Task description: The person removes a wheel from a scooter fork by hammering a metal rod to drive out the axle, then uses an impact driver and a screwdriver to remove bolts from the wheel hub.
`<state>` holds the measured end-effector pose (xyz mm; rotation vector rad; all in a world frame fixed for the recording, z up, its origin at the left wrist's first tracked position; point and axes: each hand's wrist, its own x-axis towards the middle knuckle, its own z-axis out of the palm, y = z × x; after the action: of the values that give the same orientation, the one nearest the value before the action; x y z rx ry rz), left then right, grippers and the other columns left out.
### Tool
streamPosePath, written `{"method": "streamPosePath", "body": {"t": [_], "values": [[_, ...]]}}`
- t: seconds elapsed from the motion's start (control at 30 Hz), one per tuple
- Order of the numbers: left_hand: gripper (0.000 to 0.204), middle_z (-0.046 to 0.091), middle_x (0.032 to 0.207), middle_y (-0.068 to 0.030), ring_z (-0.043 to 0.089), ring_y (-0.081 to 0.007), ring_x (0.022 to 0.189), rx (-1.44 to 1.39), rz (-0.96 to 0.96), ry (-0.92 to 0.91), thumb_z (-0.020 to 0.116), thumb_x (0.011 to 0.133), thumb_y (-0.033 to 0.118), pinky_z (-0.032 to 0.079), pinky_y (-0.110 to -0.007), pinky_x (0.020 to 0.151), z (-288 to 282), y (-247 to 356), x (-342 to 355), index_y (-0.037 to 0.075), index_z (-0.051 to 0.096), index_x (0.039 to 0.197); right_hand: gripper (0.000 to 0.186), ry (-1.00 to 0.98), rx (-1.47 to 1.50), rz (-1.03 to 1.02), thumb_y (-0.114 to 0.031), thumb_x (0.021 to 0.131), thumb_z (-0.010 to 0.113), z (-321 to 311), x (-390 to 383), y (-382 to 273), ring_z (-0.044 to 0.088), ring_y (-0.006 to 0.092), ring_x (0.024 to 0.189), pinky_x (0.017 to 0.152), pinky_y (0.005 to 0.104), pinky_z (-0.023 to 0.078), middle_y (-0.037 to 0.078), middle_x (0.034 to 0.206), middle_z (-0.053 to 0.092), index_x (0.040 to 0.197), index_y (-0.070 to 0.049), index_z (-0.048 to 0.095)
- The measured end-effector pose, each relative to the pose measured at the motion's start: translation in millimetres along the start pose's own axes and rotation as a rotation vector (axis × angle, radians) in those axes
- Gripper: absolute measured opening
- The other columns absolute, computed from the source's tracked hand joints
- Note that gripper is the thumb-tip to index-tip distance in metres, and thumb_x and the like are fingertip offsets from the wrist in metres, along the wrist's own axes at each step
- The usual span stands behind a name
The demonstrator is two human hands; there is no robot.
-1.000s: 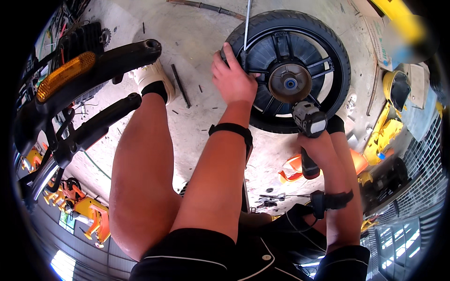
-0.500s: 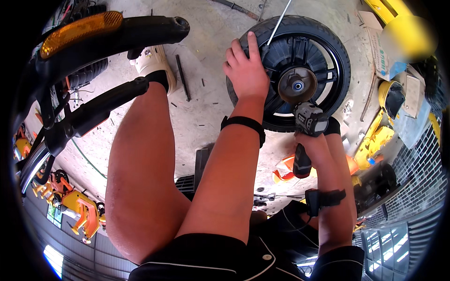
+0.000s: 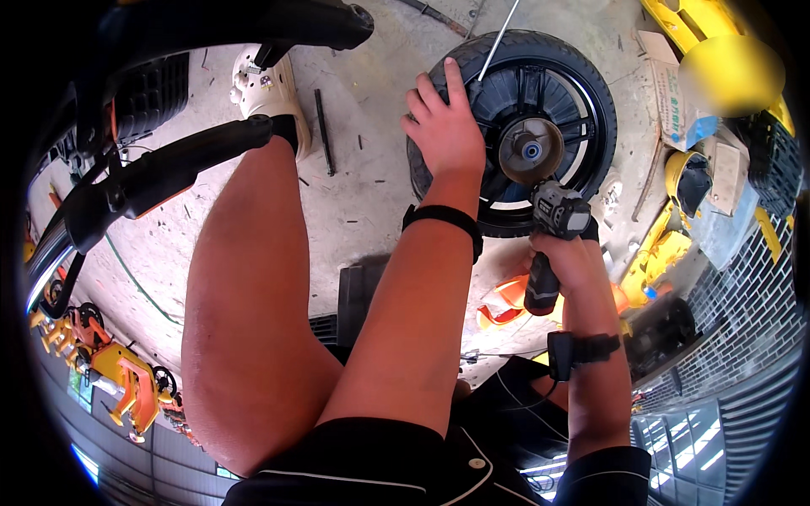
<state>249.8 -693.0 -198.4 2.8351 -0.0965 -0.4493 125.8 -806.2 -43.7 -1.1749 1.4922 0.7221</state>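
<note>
A wheel with a black tyre (image 3: 595, 88) and a black spoked rim lies on the concrete floor, its round metal hub (image 3: 531, 150) facing up. My left hand (image 3: 447, 131) rests on the tyre's left side, fingers spread and stretched out. A thin silver rod (image 3: 499, 40) rises from the rim just right of those fingers. In my right hand (image 3: 564, 260) is a grey and black cordless driver (image 3: 557, 211), gripped by its handle. The driver's front end is at the near edge of the hub; its tip and any contact there are hidden.
Black fork-like vehicle parts (image 3: 186, 173) loom at left, above my leg. A dark rod (image 3: 324, 132) lies beside my white clog (image 3: 268, 88). Yellow body parts (image 3: 662, 253), a cardboard box (image 3: 675, 101) and orange pieces (image 3: 506, 299) lie to the right and nearer.
The whole view has shifted slightly, so the fork parts and the wheel sit differently in the picture. Both hands keep their places on the tyre and the driver.
</note>
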Motion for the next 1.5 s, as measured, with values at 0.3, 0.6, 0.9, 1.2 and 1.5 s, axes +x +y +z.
{"method": "streamPosePath", "body": {"t": [0.3,0.6,0.9,1.2,1.5], "values": [[0.100,0.032,0.153,-0.0187,0.036,-0.0389,0.136,0.002,-0.053,0.006,0.076,0.075,0.009,0.036,-0.054,0.101,-1,0,-5,0.021,0.022,0.158,0.012,-0.033,0.035,-0.006,-0.005,0.078,0.063,13,-2,2,0.064,0.0247,0.059,0.053,0.0395,0.054,0.011,0.070,0.061,0.088,0.000,0.061],[0.097,0.032,0.152,-0.0190,0.036,-0.0389,0.135,-0.003,-0.085,0.002,0.073,0.076,0.006,0.036,-0.054,0.101,0,-1,-8,0.021,0.022,0.158,0.010,-0.094,0.174,0.068,-0.006,0.079,0.063,15,0,3,0.065,0.0256,0.062,0.057,0.0406,0.056,0.010,0.074,0.061,0.088,-0.002,0.062],[0.095,0.033,0.151,-0.0191,0.037,-0.0387,0.133,0.016,-0.082,0.033,0.072,0.078,0.008,0.037,-0.054,0.101,1,-1,-10,0.020,0.023,0.158,0.012,-0.170,0.304,0.079,-0.010,0.081,0.065,24,9,11,0.065,0.0249,0.065,0.062,0.0380,0.055,0.010,0.076,0.062,0.090,-0.002,0.063],[0.094,0.033,0.150,-0.0199,0.038,-0.0390,0.132,0.004,-0.078,0.037,0.072,0.078,0.008,0.037,-0.055,0.100,3,-2,-11,0.018,0.024,0.157,0.010,-0.185,0.409,0.052,-0.009,0.081,0.064,36,18,25,0.065,0.0249,0.065,0.064,0.0366,0.055,0.010,0.074,0.062,0.088,-0.002,0.063],[0.093,0.031,0.151,-0.0209,0.035,-0.0403,0.134,-0.014,-0.097,-0.005,0.070,0.080,0.009,0.036,-0.055,0.101,3,-3,-14,0.018,0.021,0.158,0.011,-0.086,0.099,0.014,-0.008,0.078,0.064,14,10,14,0.065,0.0241,0.063,0.060,0.0365,0.055,0.008,0.072,0.061,0.088,-0.003,0.062]]}}
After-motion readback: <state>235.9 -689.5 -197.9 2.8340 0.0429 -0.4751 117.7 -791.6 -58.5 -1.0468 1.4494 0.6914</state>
